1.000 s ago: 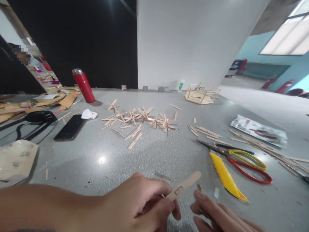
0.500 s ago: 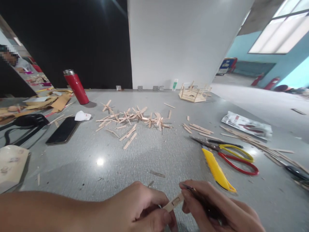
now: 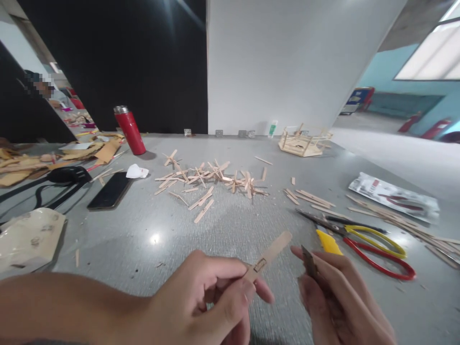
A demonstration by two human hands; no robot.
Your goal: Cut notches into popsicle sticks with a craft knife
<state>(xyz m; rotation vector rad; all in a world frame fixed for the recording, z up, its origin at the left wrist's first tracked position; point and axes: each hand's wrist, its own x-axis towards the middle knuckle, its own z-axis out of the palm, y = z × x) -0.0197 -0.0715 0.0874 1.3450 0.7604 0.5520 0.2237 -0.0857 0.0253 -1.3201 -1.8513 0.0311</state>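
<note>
My left hand (image 3: 219, 297) pinches a wooden craft stick (image 3: 275, 249) between thumb and fingers. Near the grip, the stick carries a small rectangular outline, dark along its edges. My right hand (image 3: 338, 292) is closed around a craft knife (image 3: 309, 262), whose short dark pointed blade sticks out past the fingers; its handle is mostly hidden. Blade and stick are apart, with a gap between them. Just beyond my right hand lies a yellow cutter (image 3: 328, 242), partly covered by that hand.
Scissors with red and yellow handles (image 3: 381, 251) lie at right, near a plastic packet (image 3: 395, 196). Scattered sticks (image 3: 215, 175) lie mid-table. Behind them stand a stick-built frame (image 3: 304, 143) and a red flask (image 3: 130, 132). A phone (image 3: 109, 191) and a paper tray (image 3: 34, 235) are left.
My right hand has drawn the knife away from the stick, to the right. My left hand has raised the stick, showing its far end. The view has shifted slightly left.
</note>
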